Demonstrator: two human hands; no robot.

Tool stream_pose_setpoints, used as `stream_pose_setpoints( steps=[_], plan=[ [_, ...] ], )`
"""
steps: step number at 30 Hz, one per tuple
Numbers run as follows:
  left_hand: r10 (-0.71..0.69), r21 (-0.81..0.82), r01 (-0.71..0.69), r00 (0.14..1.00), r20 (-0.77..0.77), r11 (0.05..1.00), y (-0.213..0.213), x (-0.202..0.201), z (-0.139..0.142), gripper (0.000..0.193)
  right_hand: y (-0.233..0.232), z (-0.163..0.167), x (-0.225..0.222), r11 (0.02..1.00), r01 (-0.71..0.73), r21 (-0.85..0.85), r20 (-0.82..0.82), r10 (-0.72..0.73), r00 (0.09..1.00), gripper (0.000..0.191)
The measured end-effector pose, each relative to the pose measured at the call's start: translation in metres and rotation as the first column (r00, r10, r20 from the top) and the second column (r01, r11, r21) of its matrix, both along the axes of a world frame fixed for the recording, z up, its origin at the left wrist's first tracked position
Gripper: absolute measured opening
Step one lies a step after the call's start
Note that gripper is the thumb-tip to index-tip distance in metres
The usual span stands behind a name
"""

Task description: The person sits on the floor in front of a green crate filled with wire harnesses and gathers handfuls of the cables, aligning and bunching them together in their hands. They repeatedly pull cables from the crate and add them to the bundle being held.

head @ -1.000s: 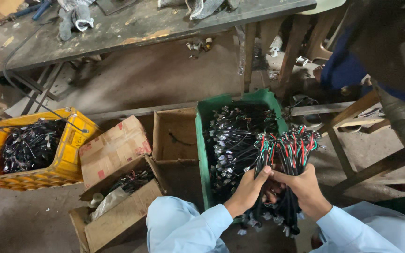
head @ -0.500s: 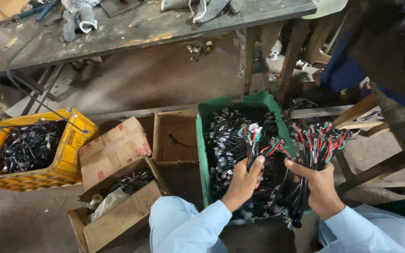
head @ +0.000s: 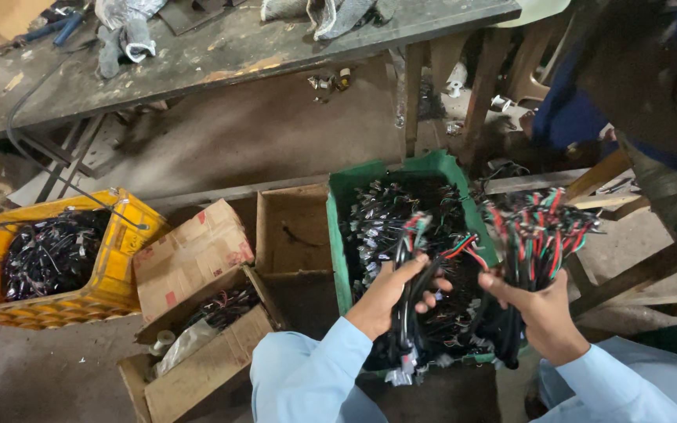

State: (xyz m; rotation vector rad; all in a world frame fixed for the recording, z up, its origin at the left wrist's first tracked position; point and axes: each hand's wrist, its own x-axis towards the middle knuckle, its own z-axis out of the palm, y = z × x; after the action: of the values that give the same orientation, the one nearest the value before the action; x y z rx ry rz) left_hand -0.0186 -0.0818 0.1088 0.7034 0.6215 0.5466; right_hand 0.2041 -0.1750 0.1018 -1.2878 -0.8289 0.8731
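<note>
**Two bundles of wire held over the green crate**

We look down on a dusty concrete floor beneath a scarred workbench (head: 221, 55), where rags and tools lie; below it stands a row of containers: a yellow crate (head: 111, 258) full of dark cable, a few cardboard boxes (head: 197, 258), and a green crate (head: 337, 235) heaped with black wire harnesses.

Over that green crate we see both hands at work; the left hand (head: 389, 294) is closed around a slim bundle of black leads (head: 409, 313), fingers wrapped round its middle, so that the red and green ends stick up above the thumb and the black tails hang below the wrist; the right hand (head: 538, 309) grips a thicker bundle (head: 538, 235) low on its stem, and the coloured ends fan out above the fist like a bunch of flowers. The two hands are apart, each with its own bunch; whether any strand links them we cannot tell, since the wires tangle against the dark heap behind.

We judge the bundles light and limp; the leads will flop and snag on their neighbours, and loose strands may slide out of a slack grip; the best hold seems to be where the strands run parallel, near the middle, with the whole hand closed round them.

A person in dark blue stands at the upper right.
</note>
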Motion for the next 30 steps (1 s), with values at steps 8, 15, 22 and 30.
stream_pose_setpoints(
  steps=[8, 15, 22, 30],
  plan=[
    [0.073, 0.077, -0.073, 0.997, -0.006, 0.994, -0.003, 0.004, -0.01, 0.023, -0.002, 0.0, -0.003, 0.996, -0.078, -0.04, 0.042, 0.08, 0.996, 0.022],
    [0.031, 0.25, 0.009, 0.987, -0.155, 0.968, -0.012, 0.011, -0.001, 0.027, -0.002, -0.003, -0.004, 0.997, -0.062, -0.037, 0.023, 0.063, 0.998, 0.021],
    [-0.06, 0.29, 0.075, 0.996, -0.06, 0.954, -0.014, 0.009, -0.007, 0.032, 0.001, 0.001, -0.005, 0.999, 0.027, 0.045, -0.006, -0.027, 1.0, 0.022],
    [-0.032, 0.122, 0.03, 0.999, 0.01, 0.992, -0.016, 0.016, 0.006, 0.009, -0.001, 0.0, -0.002, 0.999, -0.047, 0.017, 0.034, 0.046, 0.998, 0.022]
  ],
)
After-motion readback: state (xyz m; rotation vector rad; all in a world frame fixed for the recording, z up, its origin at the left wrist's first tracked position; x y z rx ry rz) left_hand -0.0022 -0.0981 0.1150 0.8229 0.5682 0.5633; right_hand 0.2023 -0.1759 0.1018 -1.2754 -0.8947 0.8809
